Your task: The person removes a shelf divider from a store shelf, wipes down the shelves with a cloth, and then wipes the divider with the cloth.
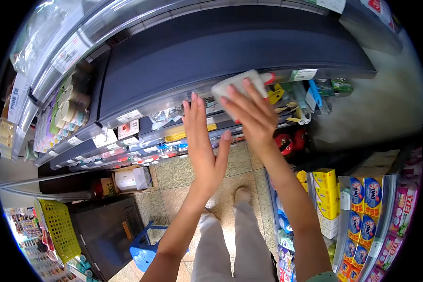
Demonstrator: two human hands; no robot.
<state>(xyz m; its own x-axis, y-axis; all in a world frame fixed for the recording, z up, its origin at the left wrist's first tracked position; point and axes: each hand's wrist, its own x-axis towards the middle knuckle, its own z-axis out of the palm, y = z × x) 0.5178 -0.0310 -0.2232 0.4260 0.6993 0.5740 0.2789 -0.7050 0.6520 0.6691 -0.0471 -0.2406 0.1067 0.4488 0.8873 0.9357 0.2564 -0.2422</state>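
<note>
A dark shelf board (211,44) with a clear front strip spans the upper view. My right hand (251,110) presses a pale cloth or pad (242,87) against the strip, its fingers spread over it. Red bits show at the pad's edges. My left hand (202,141) is stretched out to the left of it, fingertips at the shelf's front edge, thumb apart, holding nothing. A price label (304,74) sits on the strip to the right of the pad. Packaged goods lie on the lower shelf beneath my hands.
A yellow-green basket (60,230) stands at lower left, near a dark box (105,237) and a blue stool (143,251). At lower right, a shelf holds yellow boxes (326,193) and blue OMO packs (364,195). Rolled items (68,105) fill the left shelf.
</note>
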